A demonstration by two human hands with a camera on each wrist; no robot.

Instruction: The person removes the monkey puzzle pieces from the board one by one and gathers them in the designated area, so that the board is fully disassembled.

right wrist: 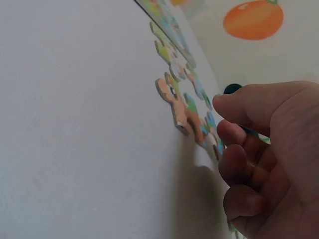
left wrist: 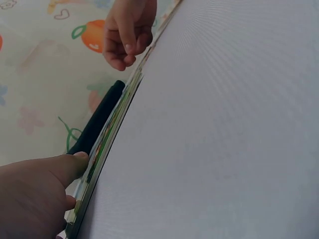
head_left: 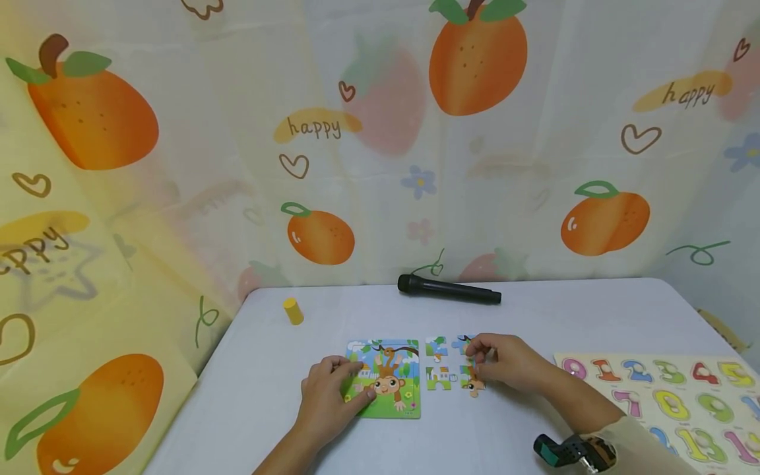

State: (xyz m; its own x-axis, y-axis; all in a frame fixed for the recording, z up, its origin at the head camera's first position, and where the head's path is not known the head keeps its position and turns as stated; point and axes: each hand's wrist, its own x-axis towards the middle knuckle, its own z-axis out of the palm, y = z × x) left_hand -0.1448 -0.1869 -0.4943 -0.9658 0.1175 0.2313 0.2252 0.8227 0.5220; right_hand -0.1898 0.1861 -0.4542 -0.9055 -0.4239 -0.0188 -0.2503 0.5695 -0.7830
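A square monkey puzzle (head_left: pixel 388 386) lies on the table. Across its left edge rests my left hand (head_left: pixel 332 396), index finger and thumb spread on the picture. In the left wrist view this hand (left wrist: pixel 37 191) touches the thin board (left wrist: pixel 102 152) seen edge-on. Several loose puzzle pieces (head_left: pixel 439 379) lie to the right of the board in two rows. My right hand (head_left: pixel 510 363) hovers at the right-hand pieces, fingers loosely bent. The right wrist view shows a gap between thumb and fingertips, with nothing held, beside a brown monkey piece (right wrist: pixel 174 102).
A black microphone (head_left: pixel 449 290) lies at the table's back edge. To its left stands a yellow cylinder (head_left: pixel 293 311). A number board (head_left: pixel 647 389) covers the right side of the table. Behind hangs a fruit-print curtain (head_left: pixel 380 185).
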